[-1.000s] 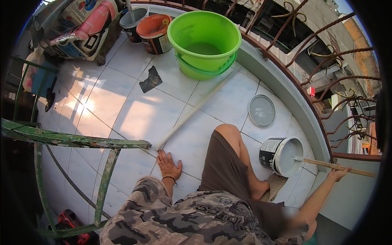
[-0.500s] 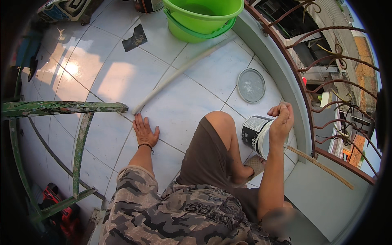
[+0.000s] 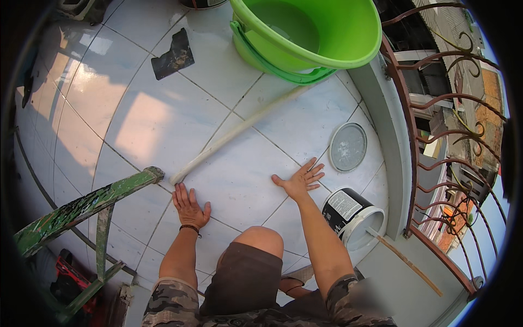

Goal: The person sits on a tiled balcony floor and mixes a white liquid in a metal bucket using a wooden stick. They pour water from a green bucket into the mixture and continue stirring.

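Note:
My left hand (image 3: 190, 207) rests flat on the white tiled floor, fingers stretched, its tips just below the near end of a long pale pole (image 3: 234, 133). My right hand (image 3: 300, 181) is spread wide over the tiles and holds nothing; whether it bears on the floor I cannot tell. Beside my right forearm a dark paint bucket (image 3: 344, 206) with a white rim lies on its side. A thin wooden stick (image 3: 408, 263) pokes out of its mouth. Above it, a round grey lid (image 3: 348, 147) lies flat.
A lime-green bucket (image 3: 348, 35) stands at the far end of the pole. To the left is a paint-flecked green frame (image 3: 90, 210), with a red object (image 3: 71, 275) under it. A torn black sheet (image 3: 173, 54) lies farther off. A low wall and rusty railing (image 3: 414, 147) border the right.
My right hand has come down and left from beside the paint bucket, its fingers now spread over the tiles. My left hand stays by the pole's end. The view has shifted.

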Action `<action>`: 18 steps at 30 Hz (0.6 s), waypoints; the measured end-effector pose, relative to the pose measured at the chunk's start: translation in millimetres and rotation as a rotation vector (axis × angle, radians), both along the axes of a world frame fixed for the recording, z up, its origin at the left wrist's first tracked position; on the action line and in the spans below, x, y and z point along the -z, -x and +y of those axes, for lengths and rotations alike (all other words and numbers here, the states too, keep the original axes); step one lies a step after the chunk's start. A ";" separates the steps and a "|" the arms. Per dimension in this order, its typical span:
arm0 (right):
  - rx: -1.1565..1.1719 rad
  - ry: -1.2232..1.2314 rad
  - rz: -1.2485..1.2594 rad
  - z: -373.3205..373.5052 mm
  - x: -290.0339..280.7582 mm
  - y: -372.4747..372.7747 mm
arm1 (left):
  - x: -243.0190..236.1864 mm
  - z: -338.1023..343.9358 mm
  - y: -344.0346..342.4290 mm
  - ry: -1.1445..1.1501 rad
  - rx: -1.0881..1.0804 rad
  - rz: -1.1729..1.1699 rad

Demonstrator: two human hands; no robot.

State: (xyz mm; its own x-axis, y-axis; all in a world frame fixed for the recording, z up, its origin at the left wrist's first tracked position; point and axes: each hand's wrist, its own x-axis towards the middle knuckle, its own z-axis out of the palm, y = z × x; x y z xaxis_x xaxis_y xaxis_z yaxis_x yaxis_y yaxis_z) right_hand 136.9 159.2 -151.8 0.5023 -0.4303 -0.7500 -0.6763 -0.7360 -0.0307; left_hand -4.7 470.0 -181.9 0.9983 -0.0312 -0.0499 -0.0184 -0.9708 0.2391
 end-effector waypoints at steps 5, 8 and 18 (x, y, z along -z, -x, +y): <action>-0.003 -0.071 0.009 -16.7 3.0 -9.5 | -1.6 -6.1 6.8 0.011 -0.013 0.057; -0.006 -0.098 0.085 -18.4 2.5 -9.4 | 17.2 3.5 17.1 -0.086 0.017 0.011; -0.005 -0.122 0.258 -22.9 5.2 -5.8 | -91.8 1.4 -105.2 0.418 -0.230 0.210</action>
State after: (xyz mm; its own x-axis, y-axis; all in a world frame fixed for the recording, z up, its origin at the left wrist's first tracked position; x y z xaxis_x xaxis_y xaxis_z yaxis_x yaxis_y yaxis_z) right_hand 142.6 136.3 -157.0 0.2898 -0.3268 -0.8996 -0.6700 -0.7405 0.0531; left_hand 100.6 471.5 -90.1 0.9515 0.1280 -0.2798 0.2744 -0.7647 0.5831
